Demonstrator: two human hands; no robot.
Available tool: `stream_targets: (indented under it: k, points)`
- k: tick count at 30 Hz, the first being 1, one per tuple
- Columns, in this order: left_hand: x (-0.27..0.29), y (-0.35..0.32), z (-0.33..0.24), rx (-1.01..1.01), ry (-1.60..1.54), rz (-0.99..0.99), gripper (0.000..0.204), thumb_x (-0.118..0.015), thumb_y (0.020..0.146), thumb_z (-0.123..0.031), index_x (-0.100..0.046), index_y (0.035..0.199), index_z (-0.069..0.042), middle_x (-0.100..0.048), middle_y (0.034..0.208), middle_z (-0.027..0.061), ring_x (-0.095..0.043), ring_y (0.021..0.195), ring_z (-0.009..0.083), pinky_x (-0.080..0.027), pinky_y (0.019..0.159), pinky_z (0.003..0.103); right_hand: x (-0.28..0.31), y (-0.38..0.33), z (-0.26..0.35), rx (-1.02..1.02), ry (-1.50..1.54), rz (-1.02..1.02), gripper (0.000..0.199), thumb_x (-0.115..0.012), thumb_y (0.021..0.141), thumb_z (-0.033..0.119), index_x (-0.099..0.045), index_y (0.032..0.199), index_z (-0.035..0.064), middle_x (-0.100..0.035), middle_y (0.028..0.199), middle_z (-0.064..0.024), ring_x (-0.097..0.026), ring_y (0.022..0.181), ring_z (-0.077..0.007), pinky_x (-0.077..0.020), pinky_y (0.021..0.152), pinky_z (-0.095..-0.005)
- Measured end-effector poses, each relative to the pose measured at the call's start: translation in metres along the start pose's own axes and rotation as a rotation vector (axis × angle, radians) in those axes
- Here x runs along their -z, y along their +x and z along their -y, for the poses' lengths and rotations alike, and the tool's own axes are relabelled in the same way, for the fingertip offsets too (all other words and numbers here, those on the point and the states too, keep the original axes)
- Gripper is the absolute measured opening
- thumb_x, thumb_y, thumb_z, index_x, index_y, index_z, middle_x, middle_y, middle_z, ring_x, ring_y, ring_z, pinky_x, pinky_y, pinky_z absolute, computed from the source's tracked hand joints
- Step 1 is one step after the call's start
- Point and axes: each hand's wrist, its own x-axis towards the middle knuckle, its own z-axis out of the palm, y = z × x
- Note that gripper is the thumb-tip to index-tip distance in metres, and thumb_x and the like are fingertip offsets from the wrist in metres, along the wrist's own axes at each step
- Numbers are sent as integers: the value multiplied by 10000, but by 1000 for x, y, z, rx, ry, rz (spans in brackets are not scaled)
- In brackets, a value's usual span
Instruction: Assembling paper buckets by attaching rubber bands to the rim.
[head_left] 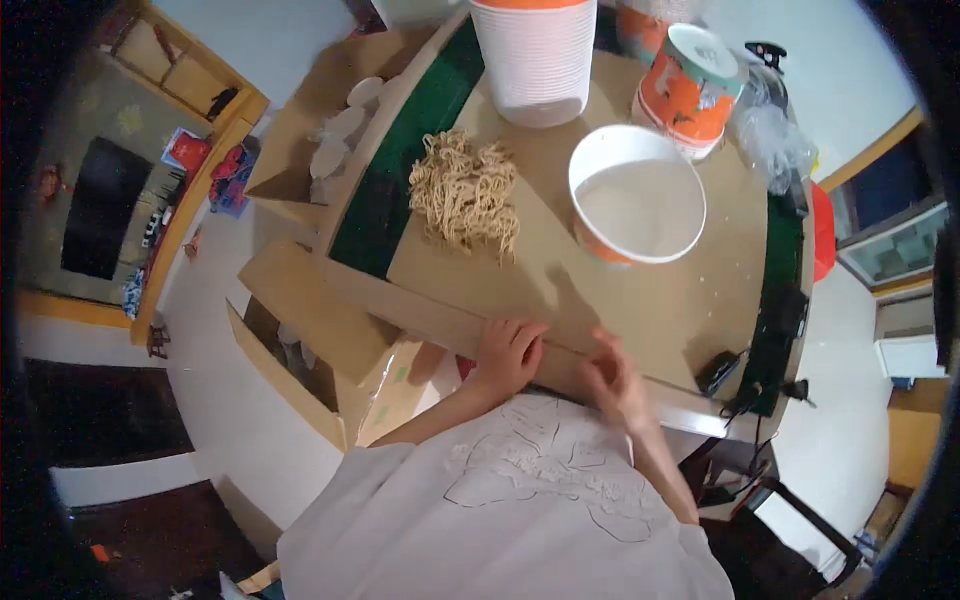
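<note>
Left hand (510,352) lies flat, fingers together, on the cardboard sheet's (560,270) near edge at lower centre, right hand (612,378) blurred so grip unclear, and tugging the sheet could tip the open white-and-orange tub (636,195) above or scatter the noodle pile (465,192).

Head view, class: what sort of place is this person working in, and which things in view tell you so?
Probably a home room used for packing food. A cardboard-covered table holds a block of dried noodles and an open paper bowl, with open cardboard boxes beside it on the floor.
</note>
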Motion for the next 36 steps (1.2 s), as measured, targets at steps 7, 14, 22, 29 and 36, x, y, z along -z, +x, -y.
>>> stream_targets:
  k: [7, 14, 22, 29, 36]
  points:
    - [56, 77, 40, 290, -58, -412, 157, -590, 837, -31, -606, 990, -63, -590, 873, 108, -575, 754, 263, -452, 657, 326, 47, 46, -9, 63, -14, -382, 252, -522, 903, 16, -521, 1152, 52, -572, 890, -15, -526, 758, -66, -439, 644, -195]
    - [119, 174, 115, 446, -24, -272, 49, -630, 826, -109, -637, 849, -66, -558, 798, 81, -553, 761, 241, -443, 681, 334, 26, 35, -3, 141, -84, -209, 226, -565, 874, 2, -549, 1098, 33, -616, 906, -71, -591, 803, -156, -486, 743, -276]
    - [108, 220, 118, 3, 700, 458, 55, -657, 736, -139, -669, 765, -93, -578, 865, 100, -537, 918, 291, -459, 744, 385, 17, 28, -12, 130, -278, -170, 206, -570, 838, -31, -572, 1036, 29, -604, 881, -148, -600, 739, -221, -482, 645, -301]
    - [170, 258, 92, 105, 152, 50, 97, -549, 859, -152, -583, 867, -61, -616, 790, 123, -603, 737, 267, -467, 661, 362, 8, 23, -20, 229, -269, -192, 180, -535, 883, -17, -579, 1051, 31, -550, 759, -10, -504, 649, -75, -418, 568, -220]
    - [260, 310, 31, -37, -252, -418, 87, -577, 896, -129, -614, 917, -52, -686, 844, 51, -582, 694, 83, -471, 691, 236, 6, 28, 1, 244, -191, -136, 192, -534, 858, -45, -590, 1029, 22, -586, 826, -68, -568, 706, -139, -465, 616, -254]
